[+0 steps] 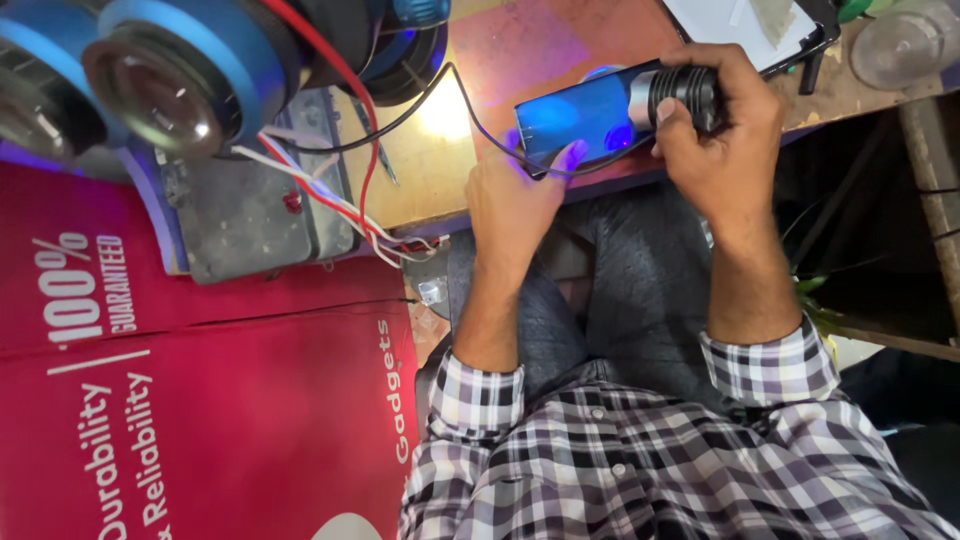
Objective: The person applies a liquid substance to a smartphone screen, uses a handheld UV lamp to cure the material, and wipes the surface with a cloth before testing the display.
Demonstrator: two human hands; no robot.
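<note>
My left hand (pixel 512 195) grips the near end of a dark flat phone (pixel 575 118) that glows blue-violet, held over the edge of the worn wooden bench (pixel 520 45). My right hand (pixel 718 130) is wrapped around a small black ribbed torch (pixel 685 92) whose head presses against the phone's far end. A thin black cable (pixel 420 100) runs from under the phone toward the lamps at upper left. Both forearms wear a checked shirt with rolled cuffs, and my lap in dark trousers is below them.
Two large blue-ringed lens lamps (pixel 170 75) sit at upper left above a grey metal box (pixel 250 215) with red and white wires (pixel 340 205). A red printed banner (pixel 200 400) covers the lower left. A white-screened device (pixel 745 25) and a clear plastic lid (pixel 905 45) lie at top right.
</note>
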